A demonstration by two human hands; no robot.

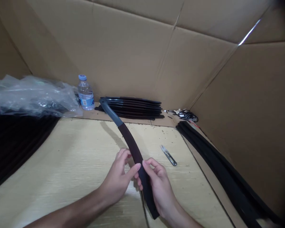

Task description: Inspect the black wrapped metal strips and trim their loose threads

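Note:
Both hands hold a long, slightly curved flat strip (131, 139) above the table. Its far end is bare grey-blue and smooth, with a small hole near the tip; the rest is wrapped in a dark brown-black sleeve. My left hand (120, 177) grips the strip's left edge, thumb on top and fingers curled beneath. On the right edge, my right hand (160, 180) pinches the sleeve with thumb and bent fingers. The strip's near end hangs down past my right hand. A pair of thread snips (168, 155) lies on the table just right of my hands.
Similar dark strips are stacked (137, 107) against the cardboard wall (133, 53). A water bottle (85, 95) and clear plastic bags (35, 96) stand to their left. Dark fabric (16, 139) covers the left side. Long black sleeves (218, 167) run along the right, near scraps (186, 115).

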